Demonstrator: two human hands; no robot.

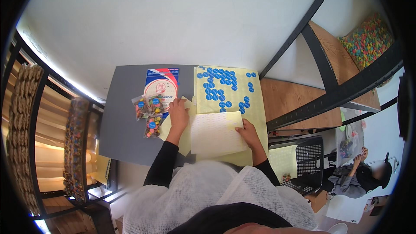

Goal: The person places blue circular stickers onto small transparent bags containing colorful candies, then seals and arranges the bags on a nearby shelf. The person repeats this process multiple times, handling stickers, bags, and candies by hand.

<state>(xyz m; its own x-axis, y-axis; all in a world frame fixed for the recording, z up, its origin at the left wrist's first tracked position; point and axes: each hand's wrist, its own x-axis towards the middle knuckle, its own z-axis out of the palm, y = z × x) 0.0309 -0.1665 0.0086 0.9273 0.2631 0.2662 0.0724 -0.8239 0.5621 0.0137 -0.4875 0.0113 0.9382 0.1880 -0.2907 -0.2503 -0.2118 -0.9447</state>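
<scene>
My right hand (248, 134) grips the right edge of a pale sheet (216, 133) with rows of faint printing, thumb on top. Over the edge of a blue, white and red adhesive-label packet (162, 81) lies my left hand (178, 114); whether its fingers pinch anything is hidden. Yellow backing sheets (183, 141) fan out beneath it. Left of that hand are three clear bags of colourful candies with round blue stickers, among them a lower bag (152, 126). Behind the pale sheet, many round blue stickers (214, 95) dot a yellow sheet (239, 81).
The grey table (125, 104) meets a white wall. To the right stand a black-framed wooden shelf (295, 104) with a large bag of coloured pieces (369, 42), and a black plastic crate (305, 156). Another person (351, 178) handles a clear bag farther right. Packed goods (76, 149) fill a left rack.
</scene>
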